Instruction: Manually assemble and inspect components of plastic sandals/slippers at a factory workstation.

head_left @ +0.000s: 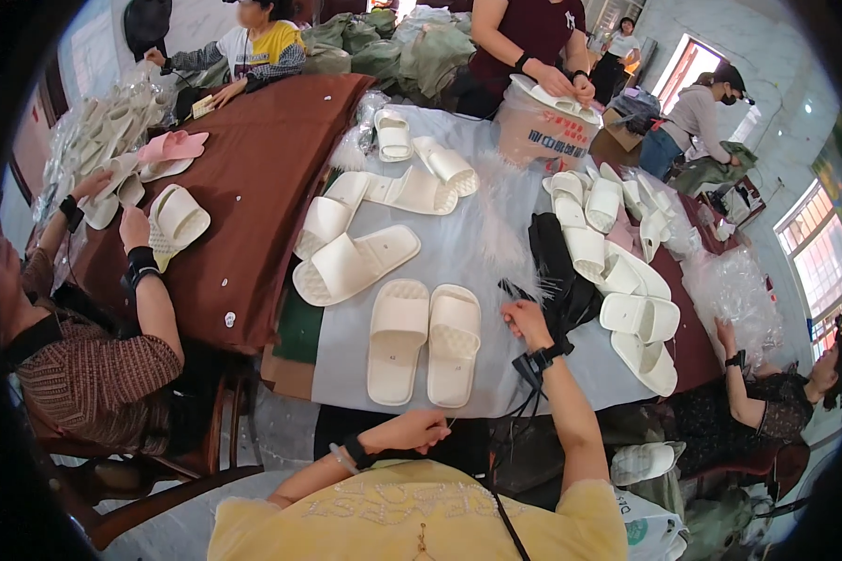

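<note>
Right hand [526,321] is out on the worktop [477,243] at about 3 o'clock of the pair of cream slippers [425,341], fingers curled onto the near edge of a black fluffy bundle [559,276]; looks like a pinch on black strands, but how tightly it closes I cannot tell. Left hand [419,430] is low at 6 o'clock, below the worktop edge, loosely fisted; cannot tell whether it holds anything. Judged step: picking black trim from the bundle for the pair lying sole-down, side by side, dead centre in front of the person. Next move probably calls for separating one tuft cleanly from the pile and bringing the left hand up to steady a slipper. Counts: 2 slippers in the front pair; about 5 more loose cream slippers [355,265] at 11 to 12 o'clock on the grey cloth; a heap at 2 o'clock [617,271], roughly 8 or more, overlapping so not exact; 1 pink slipper [173,147] at 10 o'clock by a co-worker's hands. White feathery trim [505,215] lies at 12 o'clock. One white bucket [544,126] at 1 o'clock, another person's hands on it.
</note>
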### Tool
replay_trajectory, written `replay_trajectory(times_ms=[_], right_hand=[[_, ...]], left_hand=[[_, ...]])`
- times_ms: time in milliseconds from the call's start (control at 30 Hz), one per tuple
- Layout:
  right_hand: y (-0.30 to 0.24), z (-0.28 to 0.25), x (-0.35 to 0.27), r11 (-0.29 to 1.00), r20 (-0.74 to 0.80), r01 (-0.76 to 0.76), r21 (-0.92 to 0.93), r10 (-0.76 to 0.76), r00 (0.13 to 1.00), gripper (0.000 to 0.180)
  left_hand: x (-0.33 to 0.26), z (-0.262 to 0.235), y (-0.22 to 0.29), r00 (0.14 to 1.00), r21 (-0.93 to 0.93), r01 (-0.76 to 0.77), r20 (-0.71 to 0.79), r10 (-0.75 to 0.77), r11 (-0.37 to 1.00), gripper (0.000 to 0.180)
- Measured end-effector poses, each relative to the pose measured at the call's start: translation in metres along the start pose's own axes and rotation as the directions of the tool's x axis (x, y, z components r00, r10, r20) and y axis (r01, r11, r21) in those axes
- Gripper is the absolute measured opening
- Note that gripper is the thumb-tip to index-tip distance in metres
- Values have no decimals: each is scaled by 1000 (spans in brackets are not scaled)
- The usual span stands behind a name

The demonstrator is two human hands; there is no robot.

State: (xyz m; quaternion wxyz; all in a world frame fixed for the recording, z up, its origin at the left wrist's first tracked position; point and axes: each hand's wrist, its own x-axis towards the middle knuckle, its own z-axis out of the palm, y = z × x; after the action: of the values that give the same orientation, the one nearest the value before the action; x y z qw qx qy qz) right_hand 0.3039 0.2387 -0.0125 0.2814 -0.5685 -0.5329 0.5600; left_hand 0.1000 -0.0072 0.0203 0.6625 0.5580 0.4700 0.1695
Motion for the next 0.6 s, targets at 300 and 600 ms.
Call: replay_trajectory(times_ms=[300,600], right_hand=[[-1,-11,35,910,-171,204,-360,-279,945,21],[-39,-25,-19,939,-50,224,-262,-245,968,26]], left_hand=[[-104,-40,-38,999,232,40,-34,-33,972,17],[-162,-61,-35,998,-125,45,-31,-49,991,20]])
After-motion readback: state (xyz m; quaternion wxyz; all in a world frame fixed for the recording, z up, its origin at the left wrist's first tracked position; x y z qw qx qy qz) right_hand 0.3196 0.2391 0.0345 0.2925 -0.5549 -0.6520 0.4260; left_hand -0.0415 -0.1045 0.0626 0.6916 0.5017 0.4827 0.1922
